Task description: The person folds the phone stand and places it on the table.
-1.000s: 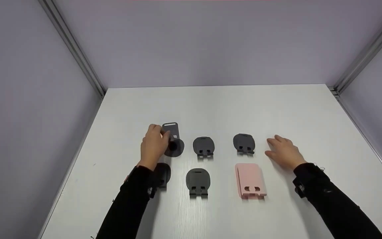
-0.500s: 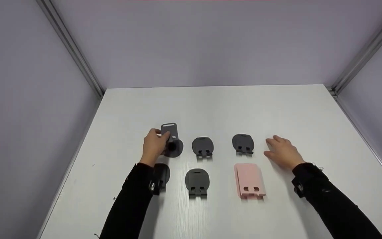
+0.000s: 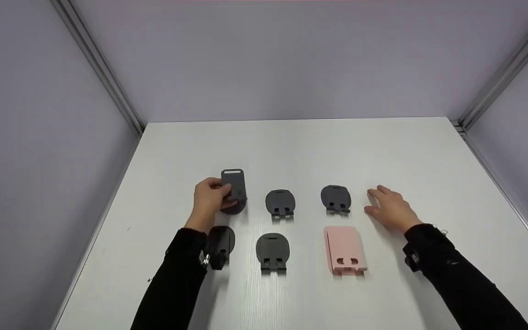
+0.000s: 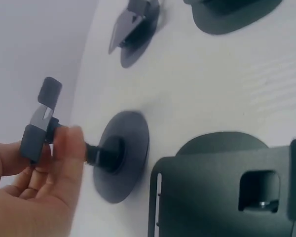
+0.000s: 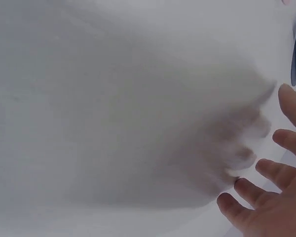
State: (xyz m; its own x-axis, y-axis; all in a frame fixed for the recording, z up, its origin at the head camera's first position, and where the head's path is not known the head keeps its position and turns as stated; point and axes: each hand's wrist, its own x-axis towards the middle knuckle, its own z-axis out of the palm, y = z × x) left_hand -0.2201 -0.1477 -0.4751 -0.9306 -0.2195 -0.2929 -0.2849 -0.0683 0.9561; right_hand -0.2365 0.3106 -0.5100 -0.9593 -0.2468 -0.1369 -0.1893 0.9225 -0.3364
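Observation:
My left hand (image 3: 206, 201) pinches the upper part of a dark grey phone stand (image 3: 233, 183) at the back left of the table. The stand's plate faces up and toward me, covering most of its round base (image 4: 130, 168). In the left wrist view, thumb and fingers are at the plate and its short post, over that base. My right hand (image 3: 391, 211) lies on the right side with fingers spread, holding nothing. Nearest to it is a folded dark grey phone stand (image 3: 336, 197), a short way left of the fingertips.
More folded dark phone stands sit on the white table (image 3: 300, 142): one at back centre (image 3: 280, 201), one at front centre (image 3: 273, 250), and a black one (image 3: 220, 243) by the left sleeve. A pink phone stand (image 3: 346, 247) lies front right. Panels wall the table.
The plate of the held stand has come forward over its base, whose round hub is now covered. My left hand's grip has shifted on the plate. The right hand stays put.

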